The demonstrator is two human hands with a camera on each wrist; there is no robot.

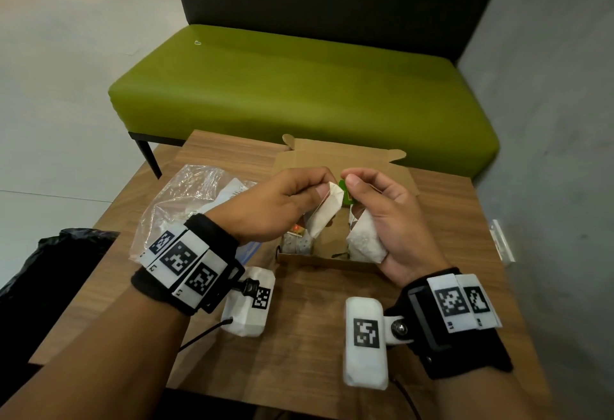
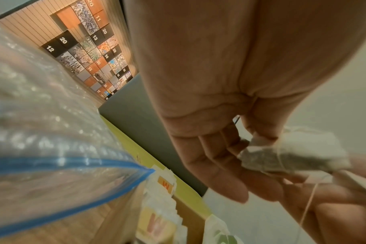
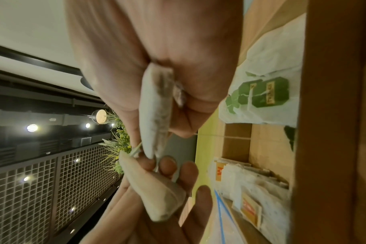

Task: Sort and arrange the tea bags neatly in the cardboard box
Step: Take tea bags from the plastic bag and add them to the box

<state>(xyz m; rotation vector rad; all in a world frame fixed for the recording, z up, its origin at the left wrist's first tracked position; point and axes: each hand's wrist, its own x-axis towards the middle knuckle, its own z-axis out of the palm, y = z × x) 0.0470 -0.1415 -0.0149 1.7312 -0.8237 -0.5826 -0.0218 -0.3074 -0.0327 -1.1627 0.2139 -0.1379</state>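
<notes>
Two tea bags held above the open cardboard box (image 1: 335,157): left hand (image 1: 282,200) pinching one tea bag (image 1: 324,217), right hand (image 1: 388,217) gripping another (image 1: 365,240) and a green tag (image 1: 347,194). Probably untangling; next, placing in matching row.

White tea bag (image 1: 324,217) in my left hand (image 1: 279,203), pale paper with dark leaf showing through. Second white tea bag (image 1: 365,240) in my right hand (image 1: 388,217), speckled grey-brown; its tag (image 1: 347,192) bright green. Cardboard box (image 1: 335,262) plain brown; bags inside white with orange-red and yellow tags (image 3: 249,208), one with green tags (image 3: 267,92). Table (image 1: 305,320) brown wood grain. Plastic bag (image 2: 52,148) clear with blue zip strip. Bench (image 1: 299,87) olive green, black backrest. My wristbands (image 1: 186,263) black with white, black-patterned marker squares.
</notes>
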